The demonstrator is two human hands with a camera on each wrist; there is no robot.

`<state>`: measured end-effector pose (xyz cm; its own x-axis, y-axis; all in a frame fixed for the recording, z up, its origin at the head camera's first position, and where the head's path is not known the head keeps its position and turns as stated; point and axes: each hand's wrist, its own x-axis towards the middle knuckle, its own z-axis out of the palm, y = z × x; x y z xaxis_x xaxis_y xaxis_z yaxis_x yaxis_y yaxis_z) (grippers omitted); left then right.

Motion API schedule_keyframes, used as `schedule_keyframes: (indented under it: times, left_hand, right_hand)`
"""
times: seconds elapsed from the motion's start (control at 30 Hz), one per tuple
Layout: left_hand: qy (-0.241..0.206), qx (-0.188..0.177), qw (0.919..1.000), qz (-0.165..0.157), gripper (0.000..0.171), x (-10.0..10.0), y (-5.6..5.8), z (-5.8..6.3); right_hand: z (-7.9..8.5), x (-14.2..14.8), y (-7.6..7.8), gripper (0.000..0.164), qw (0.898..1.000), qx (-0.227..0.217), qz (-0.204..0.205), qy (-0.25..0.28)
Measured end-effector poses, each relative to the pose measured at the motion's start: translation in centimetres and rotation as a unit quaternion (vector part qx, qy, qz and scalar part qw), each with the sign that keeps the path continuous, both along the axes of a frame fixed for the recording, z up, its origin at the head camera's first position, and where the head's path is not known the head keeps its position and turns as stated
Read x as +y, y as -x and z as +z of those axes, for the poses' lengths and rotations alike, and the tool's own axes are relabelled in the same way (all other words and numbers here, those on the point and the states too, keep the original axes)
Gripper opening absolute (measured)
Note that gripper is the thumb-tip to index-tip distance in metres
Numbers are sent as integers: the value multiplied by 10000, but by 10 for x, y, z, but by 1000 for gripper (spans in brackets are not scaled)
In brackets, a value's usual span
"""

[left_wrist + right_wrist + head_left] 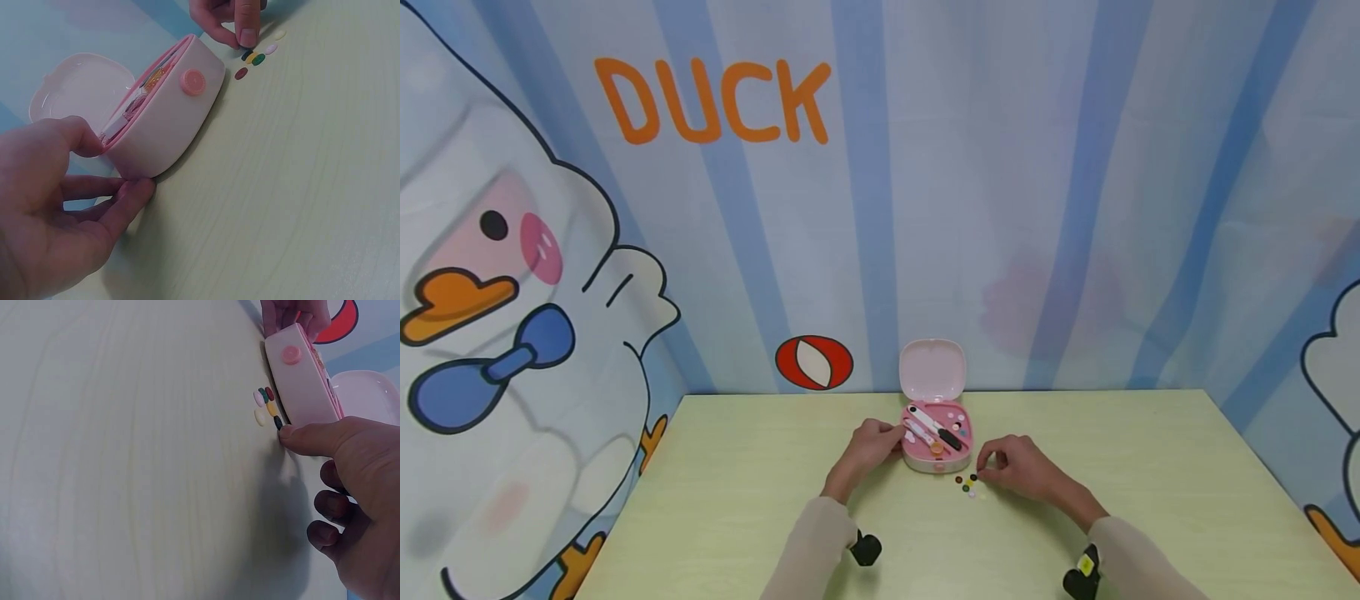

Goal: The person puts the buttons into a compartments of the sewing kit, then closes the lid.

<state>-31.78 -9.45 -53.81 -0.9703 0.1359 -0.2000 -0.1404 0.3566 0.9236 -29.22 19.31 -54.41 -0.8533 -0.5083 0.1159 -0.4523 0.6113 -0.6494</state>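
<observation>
Pink-and-white rounded plastic case (159, 128): open on the pale wood-grained surface (722, 500), its translucent pale-pink lid (933, 371) raised behind.
Left hand (867, 447): clamped on the case's side, thumb at the rim, fingers lower down.
Right hand (1021, 469): thumb tip at a small black oval piece (278, 422); whether it is gripped cannot be told.
Other oval pieces (271, 409): dark red, green, yellow, pale pink, cream; clustered near the case's front.

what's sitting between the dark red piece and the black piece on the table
The yellow piece lies between the dark red piece and the black piece, as the right wrist view shows.
</observation>
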Motion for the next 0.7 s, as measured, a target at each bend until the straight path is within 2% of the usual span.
schedule_keyframes:
  times: [0.23,0.43,0.7]
  left_hand:
    - [42,-7,10000,10,37,0,0,1]
    - [15,-7,10000,6,37,0,0,1]
    - [-64,-39,10000,19,36,0,-1,2]
  right_hand:
    - [5,1,-2,8,9999,-113,-75,-67]
    - [12,5,-2,8,9999,-16,-118,-83]
    - [16,11,4,7,9996,40,-216,-184]
